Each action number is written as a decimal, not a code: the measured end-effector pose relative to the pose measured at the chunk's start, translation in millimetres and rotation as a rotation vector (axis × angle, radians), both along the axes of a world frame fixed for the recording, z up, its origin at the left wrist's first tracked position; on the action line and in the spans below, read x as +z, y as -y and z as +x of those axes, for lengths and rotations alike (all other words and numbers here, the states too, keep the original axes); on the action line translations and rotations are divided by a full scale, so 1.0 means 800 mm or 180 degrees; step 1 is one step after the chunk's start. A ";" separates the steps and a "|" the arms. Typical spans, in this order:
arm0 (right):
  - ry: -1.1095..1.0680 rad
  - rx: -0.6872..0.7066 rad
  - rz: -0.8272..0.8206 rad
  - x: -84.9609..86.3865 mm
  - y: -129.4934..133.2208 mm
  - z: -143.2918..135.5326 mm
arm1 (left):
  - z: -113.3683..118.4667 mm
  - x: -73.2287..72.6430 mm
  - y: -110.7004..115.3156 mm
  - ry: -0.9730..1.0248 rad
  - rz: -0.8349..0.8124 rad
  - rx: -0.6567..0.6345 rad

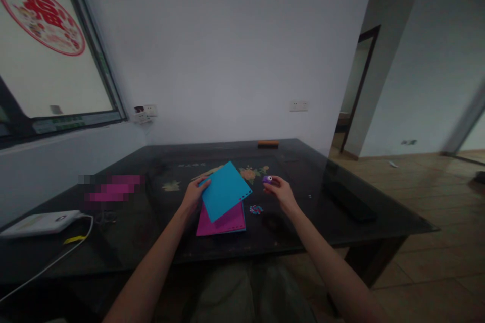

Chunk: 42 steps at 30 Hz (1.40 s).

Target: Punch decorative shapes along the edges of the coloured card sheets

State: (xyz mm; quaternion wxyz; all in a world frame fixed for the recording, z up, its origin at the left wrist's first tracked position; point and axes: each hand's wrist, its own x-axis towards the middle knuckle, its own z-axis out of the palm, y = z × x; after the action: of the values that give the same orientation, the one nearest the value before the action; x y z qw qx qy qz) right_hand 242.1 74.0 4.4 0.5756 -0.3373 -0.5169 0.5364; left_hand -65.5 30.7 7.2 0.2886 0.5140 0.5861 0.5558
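Note:
My left hand [194, 193] grips a blue sheet of paper [226, 189] by its left edge, holding it tilted above the table. A row of small punched holes runs along the sheet's lower right edge. Between the fingers of my right hand [279, 190] is a small purple craft punch [267, 179], apart from the sheet. Beneath the blue sheet lies a pink sheet [223, 227], partly hidden, with holes near its lower right edge and a bit of blue under it. A little pile of colourful paper bits [256, 209] rests between the hands.
The dark glossy table [147, 222] has a floral pattern. An orange-brown bar [268, 145] sits at its far edge, and a long black object [349, 202] at the right. On the left are a white device [41, 224] with a cable and a pixelated pink patch [113, 187].

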 end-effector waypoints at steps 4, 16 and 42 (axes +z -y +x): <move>-0.0522 0.0152 -0.0148 0.005 0.002 0.014 | 0.048 0.015 -0.016 -0.0312 0.0299 0.0196; -0.0285 0.0314 0.0253 0.003 0.012 0.007 | 0.075 -0.013 -0.022 -0.0468 0.0947 0.0494; -0.0116 -0.0502 0.0738 -0.006 0.006 0.001 | 0.128 -0.017 0.011 0.0470 -0.0357 -0.1307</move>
State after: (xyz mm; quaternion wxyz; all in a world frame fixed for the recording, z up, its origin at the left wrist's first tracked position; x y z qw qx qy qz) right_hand 242.8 69.6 -0.7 0.6604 -0.2983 -0.5368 0.4322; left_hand 37.2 22.2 -6.1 0.4659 0.5636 0.4765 0.4882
